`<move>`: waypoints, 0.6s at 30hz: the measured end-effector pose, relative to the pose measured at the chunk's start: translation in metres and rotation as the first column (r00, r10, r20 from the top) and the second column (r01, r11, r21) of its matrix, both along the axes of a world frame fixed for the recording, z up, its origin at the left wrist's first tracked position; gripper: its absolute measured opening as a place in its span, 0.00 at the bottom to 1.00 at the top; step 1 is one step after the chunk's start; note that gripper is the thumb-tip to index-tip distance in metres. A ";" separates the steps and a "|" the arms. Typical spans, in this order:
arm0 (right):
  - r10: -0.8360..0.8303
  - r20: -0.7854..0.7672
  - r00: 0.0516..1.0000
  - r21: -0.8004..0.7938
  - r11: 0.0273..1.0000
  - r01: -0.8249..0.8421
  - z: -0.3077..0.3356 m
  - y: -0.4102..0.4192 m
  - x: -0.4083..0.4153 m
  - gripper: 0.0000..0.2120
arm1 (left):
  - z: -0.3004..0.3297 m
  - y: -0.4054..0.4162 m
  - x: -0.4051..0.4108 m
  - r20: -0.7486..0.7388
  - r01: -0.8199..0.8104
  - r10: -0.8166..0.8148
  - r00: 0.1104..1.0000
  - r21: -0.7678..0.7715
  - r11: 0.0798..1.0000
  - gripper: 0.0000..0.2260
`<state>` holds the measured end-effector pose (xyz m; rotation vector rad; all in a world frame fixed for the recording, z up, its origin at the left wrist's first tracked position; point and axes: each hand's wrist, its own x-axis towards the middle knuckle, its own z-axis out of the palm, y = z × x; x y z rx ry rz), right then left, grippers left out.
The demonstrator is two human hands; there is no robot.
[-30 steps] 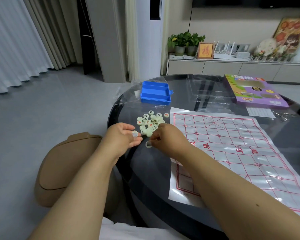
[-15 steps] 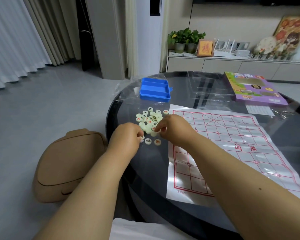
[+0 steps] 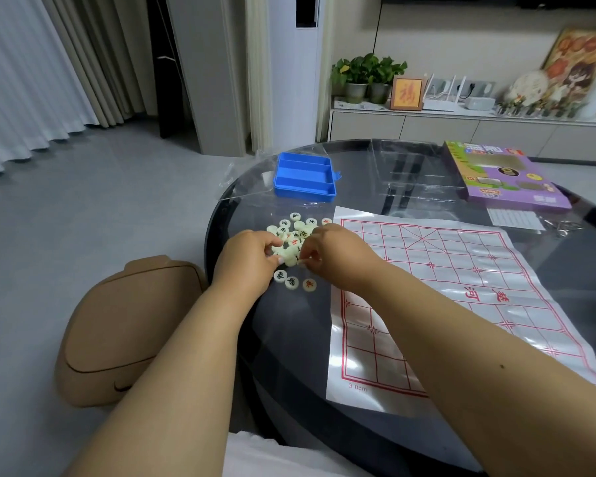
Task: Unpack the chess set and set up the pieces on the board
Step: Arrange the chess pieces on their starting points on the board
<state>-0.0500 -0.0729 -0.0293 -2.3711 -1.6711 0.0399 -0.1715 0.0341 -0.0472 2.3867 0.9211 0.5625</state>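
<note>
Several pale round chess pieces (image 3: 295, 234) with red or black characters lie in a heap on the dark round table (image 3: 289, 342), left of the board. Three more pieces (image 3: 291, 282) lie face up in a short row just in front of the heap. The board (image 3: 461, 287) is a glossy white sheet with a red grid, spread flat and bare of pieces. My left hand (image 3: 246, 259) and my right hand (image 3: 334, 256) meet at the near edge of the heap, fingers curled. Each pinches a piece there, and the fingertips hide part of it.
A blue divided tray (image 3: 305, 179) stands behind the heap on a clear plastic bag (image 3: 389, 173). A purple game box (image 3: 503, 177), a paper slip (image 3: 515, 218) and a metal ring (image 3: 561, 227) lie at the back right. A tan stool (image 3: 128, 325) stands left of the table.
Both hands moved forward from the table's near edge into the heap. The row of face-up pieces in front of the heap has grown from one to three.
</note>
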 end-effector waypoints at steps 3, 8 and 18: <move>0.002 -0.042 0.999 0.021 1.000 -0.001 -0.001 -0.003 0.004 0.09 | -0.001 0.000 0.004 -0.016 0.009 -0.009 1.000 -0.014 1.000 0.12; 0.016 -0.034 0.999 0.034 0.999 -0.015 -0.006 -0.007 0.005 0.09 | 0.000 -0.001 0.010 -0.052 0.014 -0.014 0.999 0.006 1.000 0.11; -0.080 -0.044 0.996 0.078 0.993 0.084 -0.002 0.010 0.003 0.11 | 0.002 0.000 0.011 -0.037 0.016 -0.014 0.999 0.058 0.998 0.08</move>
